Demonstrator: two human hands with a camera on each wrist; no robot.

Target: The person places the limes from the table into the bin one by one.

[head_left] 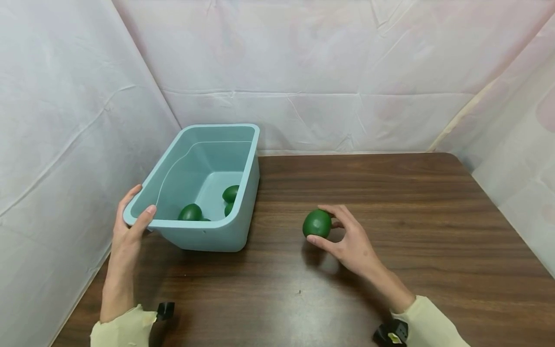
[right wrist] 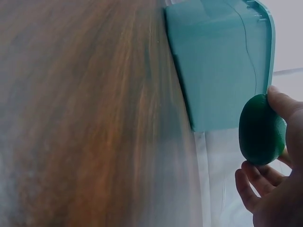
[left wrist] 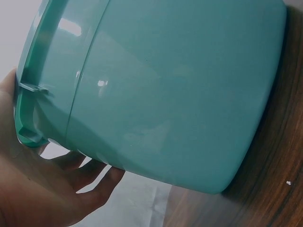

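Observation:
A teal plastic bin point(head_left: 204, 231) stands at the left of the brown table point(head_left: 390, 202), holding several dark green balls point(head_left: 190, 212). My left hand point(head_left: 130, 226) grips the bin's near left corner, thumb over the rim and fingers under it; the left wrist view shows the bin's wall point(left wrist: 180, 85) and my left hand point(left wrist: 42, 189) below the rim. My right hand point(head_left: 342, 236) pinches a green ball point(head_left: 317, 223) between thumb and fingers, just above the table to the right of the bin. In the right wrist view the green ball point(right wrist: 260, 128) sits in my right hand point(right wrist: 279, 165), with the bin point(right wrist: 218, 61) beyond.
White sheeting point(head_left: 303, 72) walls in the table on the left, back and right. The bin sits close to the left sheet. Bare wood stretches to the right and toward the front edge.

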